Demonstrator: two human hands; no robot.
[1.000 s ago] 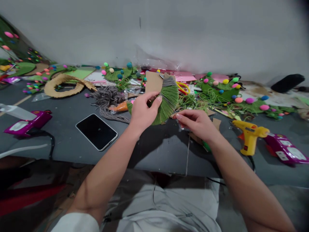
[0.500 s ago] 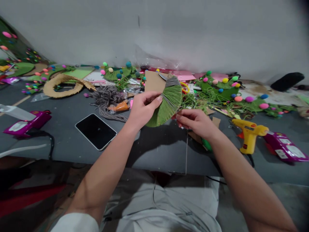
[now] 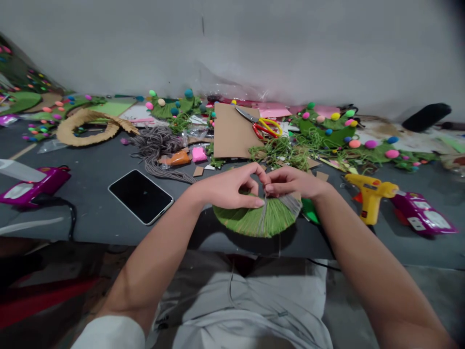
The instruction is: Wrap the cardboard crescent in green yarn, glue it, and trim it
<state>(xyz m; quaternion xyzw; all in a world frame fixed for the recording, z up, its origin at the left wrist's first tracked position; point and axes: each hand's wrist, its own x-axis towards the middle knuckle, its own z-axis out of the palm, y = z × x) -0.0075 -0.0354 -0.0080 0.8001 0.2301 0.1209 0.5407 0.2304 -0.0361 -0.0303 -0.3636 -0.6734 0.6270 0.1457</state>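
Note:
A curved piece wrapped in green yarn (image 3: 250,220) is held low over the table's front part, with grey yarn wound around its middle and its right end. My left hand (image 3: 236,186) grips its upper edge, thumb lying on the green wrap. Beside it, my right hand (image 3: 290,183) pinches the grey yarn (image 3: 267,211) at the upper edge. The fingertips of both hands nearly meet there. A grey strand hangs below the piece toward the table edge. Part of the piece is hidden behind my left hand.
Scissors (image 3: 256,123) lie on brown cardboard (image 3: 230,133) behind my hands. A phone (image 3: 141,196) and grey yarn bundle (image 3: 156,145) are at left. To the right stand a yellow glue gun (image 3: 372,196) and a purple device (image 3: 426,213). Green yarn scraps (image 3: 283,152) and pompom-trimmed pieces line the back.
The green piece has been lowered and turned from upright to lying crosswise. My right hand has come up to its upper edge beside my left hand. The scissors are now uncovered.

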